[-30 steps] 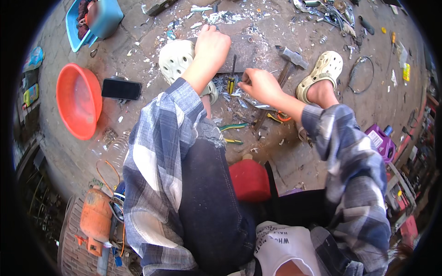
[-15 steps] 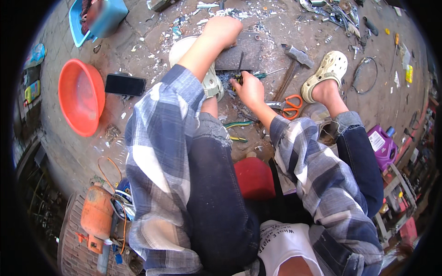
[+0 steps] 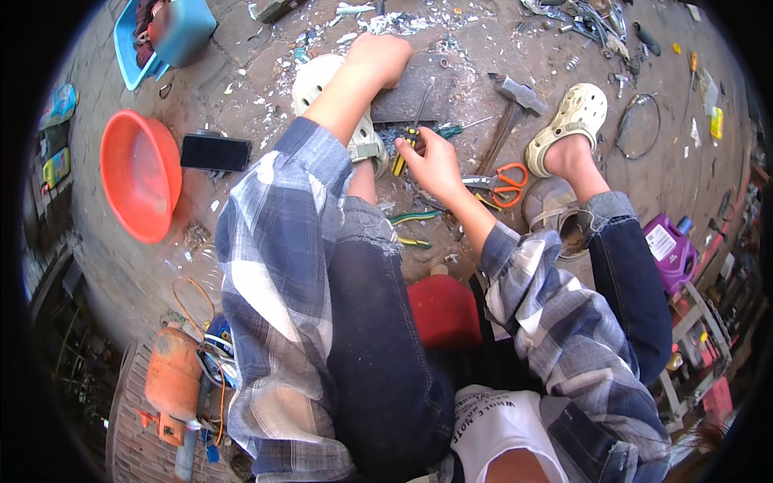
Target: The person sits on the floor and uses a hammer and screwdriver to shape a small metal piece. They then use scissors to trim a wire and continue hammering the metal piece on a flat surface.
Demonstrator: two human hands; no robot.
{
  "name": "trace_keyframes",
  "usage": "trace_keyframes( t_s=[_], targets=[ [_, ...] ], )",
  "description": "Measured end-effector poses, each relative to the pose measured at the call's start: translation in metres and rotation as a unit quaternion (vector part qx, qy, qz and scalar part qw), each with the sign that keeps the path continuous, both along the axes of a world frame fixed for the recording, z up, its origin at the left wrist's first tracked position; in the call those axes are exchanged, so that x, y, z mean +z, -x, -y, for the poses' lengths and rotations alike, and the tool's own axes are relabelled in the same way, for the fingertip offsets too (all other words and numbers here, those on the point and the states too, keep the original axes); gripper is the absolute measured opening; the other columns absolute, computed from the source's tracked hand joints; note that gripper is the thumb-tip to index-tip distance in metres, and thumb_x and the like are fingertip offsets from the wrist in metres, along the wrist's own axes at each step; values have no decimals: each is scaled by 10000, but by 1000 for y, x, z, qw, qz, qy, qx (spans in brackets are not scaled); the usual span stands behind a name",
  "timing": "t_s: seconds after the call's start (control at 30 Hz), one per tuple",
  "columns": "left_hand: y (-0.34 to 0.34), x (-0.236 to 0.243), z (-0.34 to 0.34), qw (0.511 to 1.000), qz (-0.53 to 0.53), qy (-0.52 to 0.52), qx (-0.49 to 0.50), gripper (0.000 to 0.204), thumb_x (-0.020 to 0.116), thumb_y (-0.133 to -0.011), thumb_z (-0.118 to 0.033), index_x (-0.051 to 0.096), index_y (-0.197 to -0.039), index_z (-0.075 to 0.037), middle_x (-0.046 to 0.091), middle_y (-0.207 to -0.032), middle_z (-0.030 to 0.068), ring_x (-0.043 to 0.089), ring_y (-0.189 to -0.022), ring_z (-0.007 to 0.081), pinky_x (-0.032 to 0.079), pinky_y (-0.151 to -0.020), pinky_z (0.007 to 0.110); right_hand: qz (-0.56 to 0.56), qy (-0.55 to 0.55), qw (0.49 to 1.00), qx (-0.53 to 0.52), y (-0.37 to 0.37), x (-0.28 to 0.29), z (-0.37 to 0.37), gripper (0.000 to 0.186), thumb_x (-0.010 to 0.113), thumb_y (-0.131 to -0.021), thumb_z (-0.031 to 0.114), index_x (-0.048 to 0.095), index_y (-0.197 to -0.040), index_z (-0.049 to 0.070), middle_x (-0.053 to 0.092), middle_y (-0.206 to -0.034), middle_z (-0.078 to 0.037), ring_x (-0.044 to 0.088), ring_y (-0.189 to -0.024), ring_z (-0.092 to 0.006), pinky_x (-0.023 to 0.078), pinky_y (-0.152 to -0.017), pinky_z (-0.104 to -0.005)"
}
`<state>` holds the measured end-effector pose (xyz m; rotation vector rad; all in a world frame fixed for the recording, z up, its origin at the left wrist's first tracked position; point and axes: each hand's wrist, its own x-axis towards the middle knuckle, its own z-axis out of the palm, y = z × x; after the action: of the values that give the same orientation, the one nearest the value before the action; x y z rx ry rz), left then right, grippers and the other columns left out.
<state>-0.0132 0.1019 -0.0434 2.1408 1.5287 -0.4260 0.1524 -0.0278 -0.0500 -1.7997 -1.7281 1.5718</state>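
My right hand point(image 3: 435, 165) grips a yellow-and-black-handled screwdriver point(image 3: 407, 146) between thumb and fingers, its thin shaft pointing away over a dark flat plate point(image 3: 392, 106). Beyond my left foot, my left hand point(image 3: 382, 59) is curled closed at the plate's far left corner. Whatever its fingers hold is hidden under the hand. A teal-handled screwdriver point(image 3: 449, 130) lies just beyond my right hand. To the right are a hammer point(image 3: 522, 95) and orange-handled scissors point(image 3: 509, 187). Green-and-yellow-handled pliers point(image 3: 415, 216) lie on the near side.
At left stand an orange-red basin point(image 3: 138, 177), a black phone point(image 3: 216, 152) and a blue tub point(image 3: 129, 48). Scrap metal point(image 3: 592, 28) is heaped at the far right. My pale clogs point(image 3: 578, 113) flank the work spot. White chips litter the ground. A purple jug point(image 3: 670, 251) stands right.
The screwdriver in my right hand has tilted, and its yellow handle now shows more. My left hand has shifted slightly left and stays closed.
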Motion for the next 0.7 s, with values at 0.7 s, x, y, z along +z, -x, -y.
trace_keyframes(
  t_s=[0.7],
  targets=[
    [24,84,131,652,526,-235,492,169,685,-820,29,648,-983,6,650,-1001,70,606,-963,151,479,-841,276,-65,-175,978,-89,34,10,-47,192,656,-859,112,608,-1017,15,618,-922,-119,632,-794,-200,524,-674,-324]
  ],
)
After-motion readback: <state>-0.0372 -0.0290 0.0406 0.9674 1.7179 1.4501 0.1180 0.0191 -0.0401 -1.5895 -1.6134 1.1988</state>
